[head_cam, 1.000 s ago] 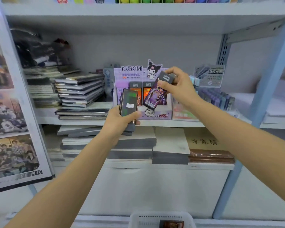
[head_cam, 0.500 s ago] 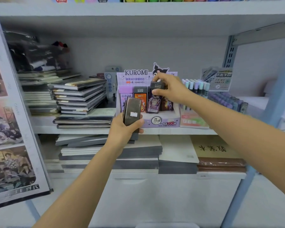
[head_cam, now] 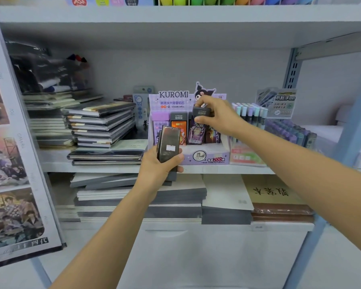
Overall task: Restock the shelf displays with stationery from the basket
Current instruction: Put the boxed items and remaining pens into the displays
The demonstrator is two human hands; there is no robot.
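Lowered since earlier: slim purple lead-refill pack (head_cam: 196,132), long axis upright, sits in purple Kuromi display box (head_cam: 208,158); right hand (head_cam: 222,119) fingers (head_cam: 204,101) pinch its dark cap (head_cam: 202,112) from above; left hand (head_cam: 158,167) grips spare dark pack (head_cam: 168,146).

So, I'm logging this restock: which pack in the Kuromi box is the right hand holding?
The dark purple pack beside the orange pack: the right hand pinches its grey cap; the others stand untouched.

Right hand (head_cam: 219,117) pinches dark-capped lead case (head_cam: 198,126) upright in purple Kuromi display box (head_cam: 206,157); left hand (head_cam: 161,165) grips dark pack (head_cam: 168,143) near box front, on shelf (head_cam: 113,168).
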